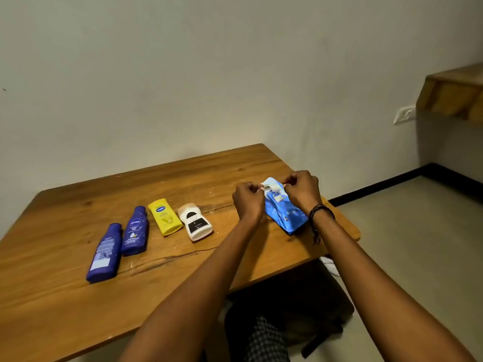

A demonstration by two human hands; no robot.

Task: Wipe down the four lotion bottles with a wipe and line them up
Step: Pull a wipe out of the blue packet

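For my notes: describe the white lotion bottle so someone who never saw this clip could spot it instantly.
On the wooden table, four bottles lie flat in a loose row. The white bottle is the rightmost, beside the yellow bottle and nearest the left hand. It alone is white, with a black label; the others are blue or yellow.

Black cord bracelet (pixel 321 210) near right hand (pixel 303 189)

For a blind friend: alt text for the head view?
Left hand and right hand pinch a wipes pack's top on a table; beside it lie a large blue bottle, small blue bottle, yellow bottle and white bottle.
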